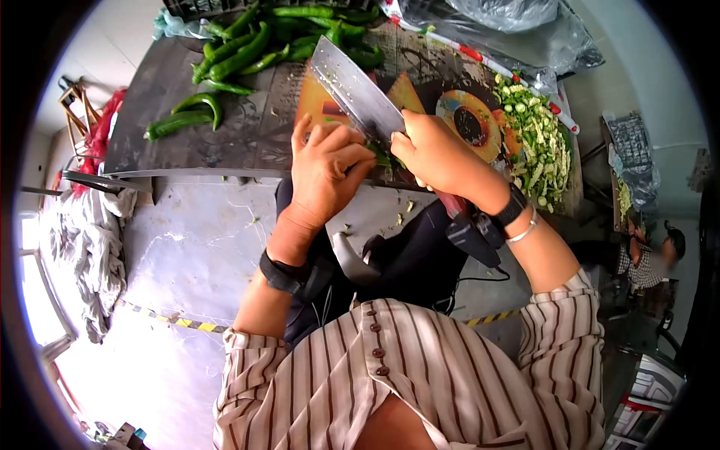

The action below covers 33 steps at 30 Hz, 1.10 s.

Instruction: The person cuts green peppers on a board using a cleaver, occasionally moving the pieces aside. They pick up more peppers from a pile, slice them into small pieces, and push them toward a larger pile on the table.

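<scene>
Two bare hands work over the dark surface (244,146). The fingers (409,139) of the right hand (446,161) are closed around the handle of a wide-bladed knife (358,88), whose blade slants up and away past the left fingertips. The fingers (330,136) of the left hand (322,169) are bent and partly spread just beside the blade; a bit of green pepper (384,157) shows between the two hands, but whether the left fingers grip it cannot be told. Beyond the left fingers, toward the far edge, lies a pile of whole green peppers (244,56), with two loose peppers (184,120) nearer, out to their left. Well to the right of the right fingers, chopped pepper (536,146) is heaped along the surface's right side. Beyond that heap sits crumpled clear plastic (517,30), with a red-and-white strip (471,52) along its near edge.
</scene>
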### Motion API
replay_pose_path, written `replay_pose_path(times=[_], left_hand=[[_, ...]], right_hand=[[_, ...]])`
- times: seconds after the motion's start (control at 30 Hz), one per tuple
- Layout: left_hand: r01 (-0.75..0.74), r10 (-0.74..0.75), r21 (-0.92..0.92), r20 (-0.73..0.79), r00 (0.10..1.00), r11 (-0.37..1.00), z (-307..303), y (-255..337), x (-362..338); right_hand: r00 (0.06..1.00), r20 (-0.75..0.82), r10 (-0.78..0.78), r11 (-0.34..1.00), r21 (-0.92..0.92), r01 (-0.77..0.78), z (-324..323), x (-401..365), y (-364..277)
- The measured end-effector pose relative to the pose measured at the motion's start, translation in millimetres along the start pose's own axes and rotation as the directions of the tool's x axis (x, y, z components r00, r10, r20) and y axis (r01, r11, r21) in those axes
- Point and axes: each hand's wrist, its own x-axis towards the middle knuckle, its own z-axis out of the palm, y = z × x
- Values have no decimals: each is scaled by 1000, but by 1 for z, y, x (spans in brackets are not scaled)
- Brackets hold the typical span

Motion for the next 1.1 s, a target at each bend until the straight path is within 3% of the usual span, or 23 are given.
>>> replay_pose_path(times=[0.07,0.13,0.17,0.27,0.53,0.67,0.8,0.87,0.9,0.97,1.1], left_hand=[[2,-2,4,-27,1000,1000,-1,0,-1],[15,-15,3,-16,1000,1000,0,2,-1],[3,-3,-7,-31,1000,1000,0,2,-1],[-5,5,2,-42,999,1000,1,2,0],[0,0,-16,-52,999,1000,2,2,-1],[-6,6,-1,-30,1000,1000,0,3,0],[-9,9,-15,-24,1000,1000,-1,1,0],[8,-8,-14,-28,1000,1000,-1,0,1],[4,-5,-11,-29,1000,1000,-1,1,1],[-11,11,-17,-2,1000,1000,-3,3,0],[-21,20,-6,-34,999,1000,-2,-1,-1]], right_hand=[[998,42,49,998,27,-51,-7,1,-9],[978,86,190,977,83,-197,-11,-8,-15],[999,-41,21,1000,-22,-21,-8,-8,-1],[990,-128,-56,995,-88,44,-16,-20,-3],[999,18,31,994,-109,-29,-14,-39,-15],[999,17,-32,981,-191,34,-14,-36,-13],[977,137,161,986,-59,-154,-19,-31,-21],[995,94,36,996,-81,-28,-14,-28,-14],[994,95,46,997,-74,-39,-5,-25,-4],[947,-115,-301,936,-227,270,12,-10,11],[981,-42,-190,973,-140,182,8,9,-3]])
